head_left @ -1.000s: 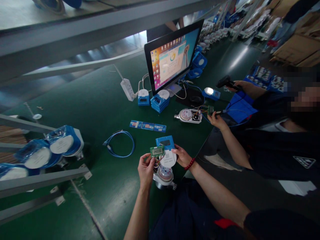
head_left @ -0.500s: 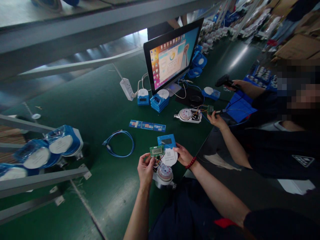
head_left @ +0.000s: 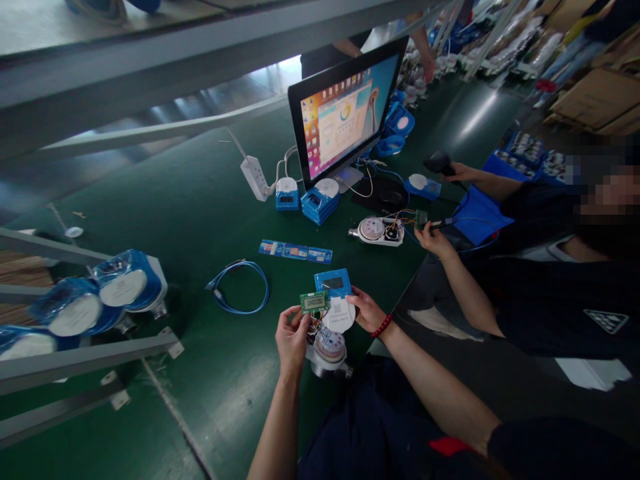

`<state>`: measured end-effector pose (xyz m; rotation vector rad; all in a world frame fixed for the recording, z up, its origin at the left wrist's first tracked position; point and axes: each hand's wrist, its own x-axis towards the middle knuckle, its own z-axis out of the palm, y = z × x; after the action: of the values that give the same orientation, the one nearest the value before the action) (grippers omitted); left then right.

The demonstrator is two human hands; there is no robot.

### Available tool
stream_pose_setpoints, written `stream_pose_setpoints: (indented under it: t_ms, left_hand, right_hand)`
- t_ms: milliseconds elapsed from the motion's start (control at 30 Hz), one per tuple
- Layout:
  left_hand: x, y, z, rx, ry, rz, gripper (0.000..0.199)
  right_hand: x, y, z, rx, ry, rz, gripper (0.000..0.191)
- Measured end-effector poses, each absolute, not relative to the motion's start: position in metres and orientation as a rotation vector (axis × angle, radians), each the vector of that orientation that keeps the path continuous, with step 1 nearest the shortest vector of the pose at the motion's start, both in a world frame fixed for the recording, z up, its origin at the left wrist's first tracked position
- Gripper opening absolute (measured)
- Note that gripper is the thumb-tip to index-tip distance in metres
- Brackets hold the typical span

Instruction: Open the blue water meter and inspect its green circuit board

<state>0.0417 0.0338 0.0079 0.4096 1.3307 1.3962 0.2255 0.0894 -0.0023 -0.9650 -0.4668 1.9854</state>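
Dim overall. Monitor (head_left: 345, 117) glows brightest; overhead glare streaks the glossy green bench (head_left: 200, 200). Strong wide-angle bending at edges; corners soft, centre sharp.

The counter (head_left: 190, 200) is covered in a dark green, smooth mat with a dull sheen that catches light near its front edge. The circuit board (head_left: 315, 302) in the left hand (head_left: 291, 339) is matt green with a grey glassy display. The cover (head_left: 336, 297) at the right hand (head_left: 367, 311) is glossy blue and white plastic. Below, the meter body (head_left: 329, 353) looks like silvery metal under a clear dial face. The cable (head_left: 240, 287) is smooth blue plastic.
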Motion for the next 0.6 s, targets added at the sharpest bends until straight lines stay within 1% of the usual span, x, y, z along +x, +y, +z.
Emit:
stream_pose_setpoints:
  t_ms: [600]
  left_hand:
    - [0.0421,0.0339,0.0080,0.420,1.330,1.399,0.044]
  right_hand:
    - [0.2215,0.0890,0.0013,-0.988,-0.447,1.988,0.027]
